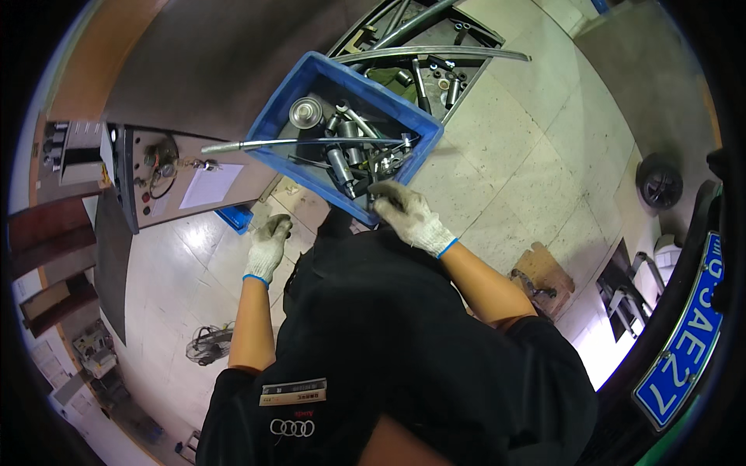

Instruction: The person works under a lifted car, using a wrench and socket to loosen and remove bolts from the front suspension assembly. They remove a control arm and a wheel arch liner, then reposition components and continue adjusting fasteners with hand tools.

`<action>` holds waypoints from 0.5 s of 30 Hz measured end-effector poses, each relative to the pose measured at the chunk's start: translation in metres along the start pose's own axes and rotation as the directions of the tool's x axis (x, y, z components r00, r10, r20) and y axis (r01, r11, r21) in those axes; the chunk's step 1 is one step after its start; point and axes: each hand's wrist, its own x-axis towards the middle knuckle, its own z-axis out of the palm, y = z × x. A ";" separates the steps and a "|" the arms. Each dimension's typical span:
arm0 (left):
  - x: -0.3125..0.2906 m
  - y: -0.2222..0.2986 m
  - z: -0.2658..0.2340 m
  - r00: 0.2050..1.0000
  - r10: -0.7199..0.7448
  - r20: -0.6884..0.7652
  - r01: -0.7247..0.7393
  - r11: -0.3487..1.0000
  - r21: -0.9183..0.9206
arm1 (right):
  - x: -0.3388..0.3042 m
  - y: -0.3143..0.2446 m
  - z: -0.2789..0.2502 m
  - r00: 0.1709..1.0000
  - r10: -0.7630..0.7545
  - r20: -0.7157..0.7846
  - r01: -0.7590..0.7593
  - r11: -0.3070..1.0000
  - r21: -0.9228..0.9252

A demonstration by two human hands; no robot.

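Note:
A blue plastic bin [273,118] full of metal tools stands in front of me: sockets, a round steel disc [305,112] and a long thin rod [295,143] lying across it. My right hand [407,213], in a white work glove, reaches over the bin's near rim among the sockets; I cannot tell whether it grips one. My left hand [268,245], also gloved, hangs curled below the bin's left corner with nothing visible in it.
Behind the bin lies a dark tray [435,39] with more tools and long bars. A grey cabinet [183,182] with switches and a paper sheet stands at left. A tyre [659,182] and a car's rear [699,311] are at right. Tiled floor below.

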 end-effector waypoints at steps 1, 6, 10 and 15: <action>0.008 0.015 0.001 1.000 0.007 0.023 -0.008 1.000 0.025 | -0.001 -0.001 0.001 0.999 0.023 0.049 -0.022 1.000 -0.021; 0.031 0.087 -0.011 0.979 0.181 0.093 -0.188 0.980 0.066 | -0.010 -0.004 -0.004 0.994 0.009 0.113 -0.006 1.000 -0.031; 0.052 0.129 -0.010 0.968 0.181 0.176 -0.202 0.973 0.109 | -0.013 0.001 -0.025 0.997 0.074 -0.022 -0.065 0.955 0.290; 0.080 0.148 0.007 0.967 0.159 0.198 -0.193 0.967 0.167 | -0.019 0.008 -0.046 0.973 -0.136 -0.185 0.213 0.838 0.502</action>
